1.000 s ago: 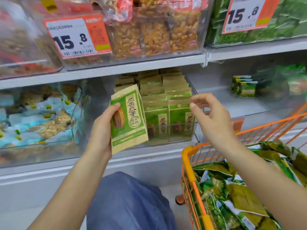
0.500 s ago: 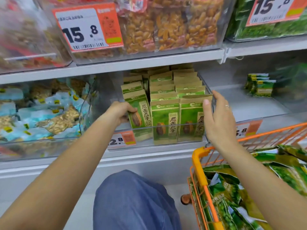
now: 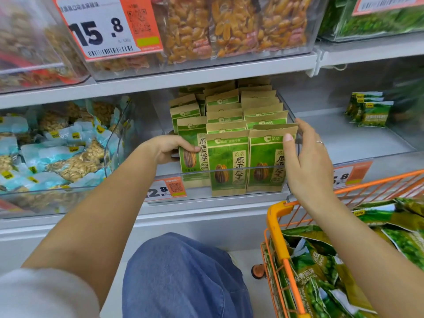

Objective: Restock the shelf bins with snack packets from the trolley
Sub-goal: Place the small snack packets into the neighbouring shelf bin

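orange trolley (image 3: 278,222) stands right of clear bin (image 3: 241,172), price tag (image 3: 166,190) below.

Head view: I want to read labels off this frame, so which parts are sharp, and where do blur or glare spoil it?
Head view: the front seed packets and the 15.8 tag read sharply; the right shelf's green packs and the top-left bin are blurred; the clear bin front hazes the packets' lower halves.
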`<action>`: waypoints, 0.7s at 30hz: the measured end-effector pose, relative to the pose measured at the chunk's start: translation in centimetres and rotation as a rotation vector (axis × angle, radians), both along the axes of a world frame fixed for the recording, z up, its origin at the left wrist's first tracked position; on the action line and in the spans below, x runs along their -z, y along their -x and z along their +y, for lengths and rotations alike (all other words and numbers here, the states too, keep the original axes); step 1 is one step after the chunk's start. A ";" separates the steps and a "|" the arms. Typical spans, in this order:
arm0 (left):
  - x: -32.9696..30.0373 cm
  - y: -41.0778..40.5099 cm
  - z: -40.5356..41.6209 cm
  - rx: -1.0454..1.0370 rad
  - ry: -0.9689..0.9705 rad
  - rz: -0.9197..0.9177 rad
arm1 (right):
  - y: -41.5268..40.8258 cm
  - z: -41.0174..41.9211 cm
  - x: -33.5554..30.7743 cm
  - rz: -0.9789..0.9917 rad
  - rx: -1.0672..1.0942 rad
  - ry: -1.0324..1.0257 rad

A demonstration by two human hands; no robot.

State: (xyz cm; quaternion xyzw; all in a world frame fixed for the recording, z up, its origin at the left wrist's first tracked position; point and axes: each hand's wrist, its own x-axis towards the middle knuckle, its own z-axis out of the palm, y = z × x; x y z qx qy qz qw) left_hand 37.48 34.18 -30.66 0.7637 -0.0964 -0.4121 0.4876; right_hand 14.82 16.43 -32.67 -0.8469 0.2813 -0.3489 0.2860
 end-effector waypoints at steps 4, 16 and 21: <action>0.5 0.0 0.1 0.072 0.053 -0.061 | -0.1 0.0 0.1 -0.005 0.002 0.004; 1.7 -0.6 0.3 0.043 -0.066 -0.384 | 0.1 -0.1 0.0 -0.012 -0.020 -0.008; 2.3 -1.2 -0.6 -0.108 -0.027 -0.669 | 0.2 -0.1 0.1 -0.012 -0.023 -0.008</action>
